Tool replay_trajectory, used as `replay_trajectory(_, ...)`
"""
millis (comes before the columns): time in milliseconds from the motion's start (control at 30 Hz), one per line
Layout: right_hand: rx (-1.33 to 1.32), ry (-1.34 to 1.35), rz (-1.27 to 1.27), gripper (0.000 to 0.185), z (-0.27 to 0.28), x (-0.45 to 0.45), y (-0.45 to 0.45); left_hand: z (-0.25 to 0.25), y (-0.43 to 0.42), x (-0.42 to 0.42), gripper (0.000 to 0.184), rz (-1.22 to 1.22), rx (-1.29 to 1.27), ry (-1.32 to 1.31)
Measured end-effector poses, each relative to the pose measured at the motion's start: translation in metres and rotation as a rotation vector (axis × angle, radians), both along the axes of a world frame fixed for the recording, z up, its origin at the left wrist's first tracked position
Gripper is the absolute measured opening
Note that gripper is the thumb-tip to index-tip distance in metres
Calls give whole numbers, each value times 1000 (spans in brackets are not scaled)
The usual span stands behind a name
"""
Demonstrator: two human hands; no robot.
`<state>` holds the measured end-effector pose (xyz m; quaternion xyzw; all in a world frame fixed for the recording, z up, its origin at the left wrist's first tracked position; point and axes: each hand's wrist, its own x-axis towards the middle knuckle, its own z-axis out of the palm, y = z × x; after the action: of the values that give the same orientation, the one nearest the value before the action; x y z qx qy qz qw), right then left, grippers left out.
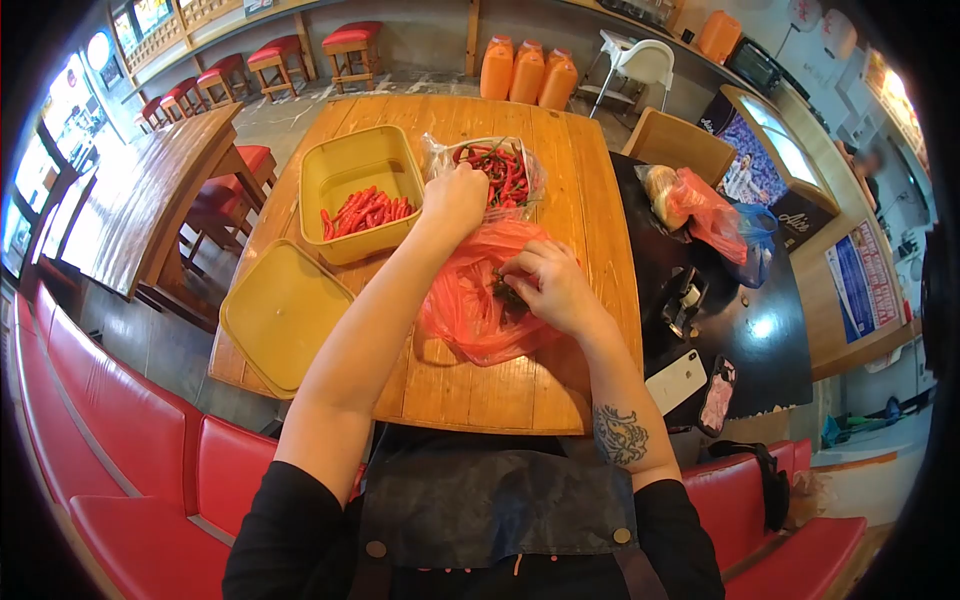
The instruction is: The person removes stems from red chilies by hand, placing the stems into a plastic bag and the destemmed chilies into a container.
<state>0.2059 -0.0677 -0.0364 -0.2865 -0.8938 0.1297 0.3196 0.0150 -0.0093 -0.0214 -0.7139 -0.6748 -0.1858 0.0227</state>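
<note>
My left hand (457,200) reaches over the near left edge of a clear plastic bag (535,172) of red chilies (510,180); its fingers are bent down at the chilies, and their tips are hidden. My right hand (545,283) is closed at the fingertips over a red plastic bag (465,310), by a small dark green clump (508,293) that looks like stems. To the left, a yellow container (365,150) holds a heap of stemless red chilies (368,212). Its yellow lid (283,315) lies flat at the table's left edge.
The wooden table (490,405) adjoins a black table (770,350) on the right, with filled bags (705,210), a white phone (677,381), a pink-patterned phone (717,396) and a dark object (683,300). Orange jerrycans (527,75) stand beyond the far edge.
</note>
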Motion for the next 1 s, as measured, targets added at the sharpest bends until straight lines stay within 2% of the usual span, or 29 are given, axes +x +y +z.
replay_trajectory(67, -16, -11, -9, 6, 1, 0, 1, -3, 7, -3, 16, 26, 5, 49)
replay_trajectory(267, -52, -5, -4, 7, 0, 0, 1, 14, -2, -3, 18, -53, -101, -193)
replay_trajectory(333, -35, 95, -50, 9, 1, 0, 3, 13, -1, -3, 18, -202, 276, -561)
replay_trajectory(367, -34, 95, -56, 9, 3, -1, 1, 17, -5, -1, 18, -208, 275, -563)
replay_trajectory(433, -111, 348, -127, 13, 9, -3, -1, 23, -18, 1, 18, -303, 367, -607)
replay_trajectory(500, -20, 427, -188, 15, 19, -8, -6, 27, -40, 3, 17, -352, 336, -620)
replay_trajectory(567, 68, 506, -247, 17, 20, -10, -6, 28, -63, 6, 16, -375, 118, -650)
replay_trajectory(600, 151, 473, -237, 17, 20, -11, -5, 26, -71, 8, 16, -343, 11, -735)
replay_trajectory(633, 235, 441, -228, 17, 19, -11, -4, 23, -77, 9, 16, -343, 7, -736)
replay_trajectory(667, 232, 441, -230, 17, 17, -9, -3, 21, -83, 8, 16, -330, -79, -796)
replay_trajectory(733, 292, 273, -177, 15, 9, -6, 0, 20, -89, 9, 16, -302, -246, -942)
replay_trajectory(833, 279, 303, -188, 12, 10, -7, 1, 10, -85, 6, 15, -316, -241, -1038)
replay_trajectory(1000, 161, 323, -140, 10, 6, -4, 4, 16, -89, 6, 15, -335, -226, -967)
